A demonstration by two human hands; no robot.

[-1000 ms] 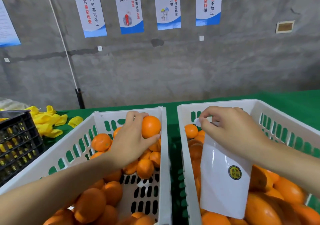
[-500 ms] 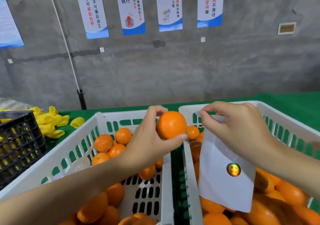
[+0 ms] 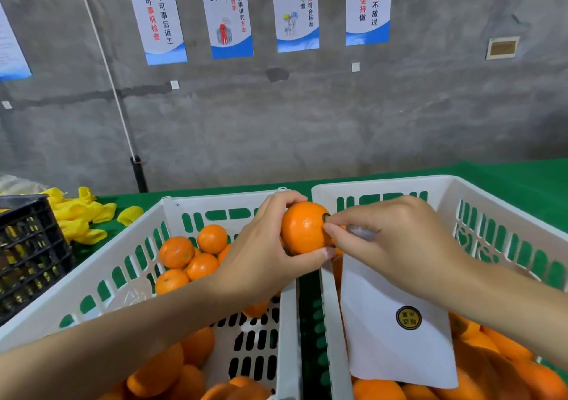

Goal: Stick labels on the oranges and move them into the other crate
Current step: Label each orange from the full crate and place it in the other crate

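Note:
My left hand [image 3: 261, 258] grips an orange [image 3: 302, 227] above the gap between two white crates. My right hand [image 3: 390, 242] presses a small round label [image 3: 326, 217] onto the orange's right side with its fingertips, and also holds a white label sheet [image 3: 396, 332] that hangs down over the right crate [image 3: 491, 202]. One round black-and-gold label [image 3: 408, 317] sits on that sheet. The left crate [image 3: 101, 270] holds several oranges [image 3: 196, 255]. More oranges [image 3: 491, 365] lie in the right crate.
A black crate [image 3: 27, 252] stands at the far left. Yellow foam fruit sleeves [image 3: 80, 215] lie on the green tablecloth [image 3: 522, 178] behind it. A grey concrete wall with posters rises just behind the table.
My left hand lifted the orange out of the left crate and carried it right, between the crates. My right hand moved to the orange and put a label against it.

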